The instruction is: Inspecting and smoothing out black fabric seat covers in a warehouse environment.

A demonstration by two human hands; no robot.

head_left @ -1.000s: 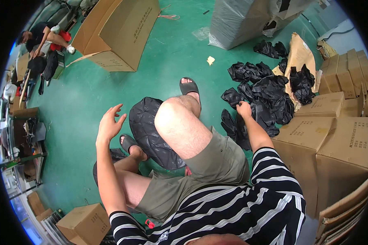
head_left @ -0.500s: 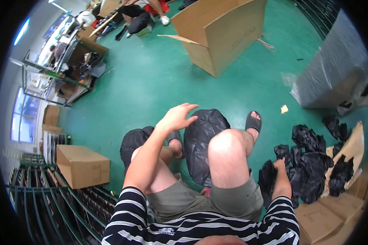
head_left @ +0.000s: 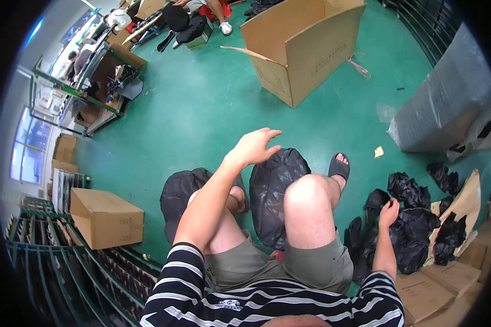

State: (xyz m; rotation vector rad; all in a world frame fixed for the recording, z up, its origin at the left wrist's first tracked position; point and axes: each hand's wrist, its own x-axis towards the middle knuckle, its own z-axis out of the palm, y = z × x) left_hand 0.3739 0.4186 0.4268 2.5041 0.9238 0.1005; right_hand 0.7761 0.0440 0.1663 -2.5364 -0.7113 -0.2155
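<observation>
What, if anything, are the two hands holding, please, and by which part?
The left hand holds nothing; the right hand is at a crumpled black piece, but whether it grips cannot be told.

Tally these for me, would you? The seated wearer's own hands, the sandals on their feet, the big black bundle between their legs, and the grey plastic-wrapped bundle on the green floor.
Hands: 2 (left hand, right hand)
Sandals: 2 (left sandal, right sandal)
Black bundle: 1
Grey wrapped bundle: 1
Total: 6

Black bundle (head_left: 274, 199) wrinkled, faintly glossy; floor (head_left: 196, 117) smooth, shiny
</observation>
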